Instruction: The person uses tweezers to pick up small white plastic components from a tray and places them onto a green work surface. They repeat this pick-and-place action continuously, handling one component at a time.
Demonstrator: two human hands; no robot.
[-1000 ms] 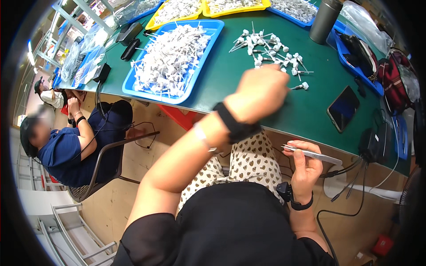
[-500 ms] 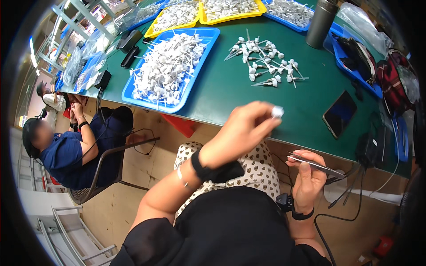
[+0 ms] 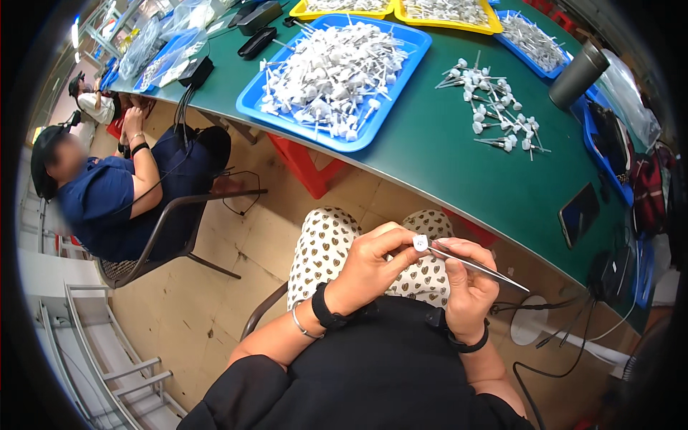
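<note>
Over my lap, my left hand (image 3: 362, 269) pinches a small white plastic piece (image 3: 421, 244) between thumb and fingertips. Its flat, squarish end faces up; the rest of it is hidden by my fingers. Close beside it, my right hand (image 3: 469, 290) is closed on a pair of metal tweezers (image 3: 502, 276). One end of the tweezers reaches to the white piece, though I cannot tell if they touch. A blue tray (image 3: 247, 107) heaped with white-headed, thin-stemmed pieces (image 3: 330, 75) stands on the green table. Right of it, a loose group of similar pieces (image 3: 505, 118) lies spread out.
Yellow trays (image 3: 459, 23) and another blue tray (image 3: 552, 70) hold more pieces behind. A grey flask (image 3: 579, 75) and a phone (image 3: 579, 215) rest at the right, near cables (image 3: 573, 322). At the left a person (image 3: 107, 179) sits on a chair; a red stool (image 3: 304, 165) stands under the table.
My left hand has come from the table's edge down over my lap with the white piece, meeting my right hand. The tweezers have moved left toward it. The view has shifted.
</note>
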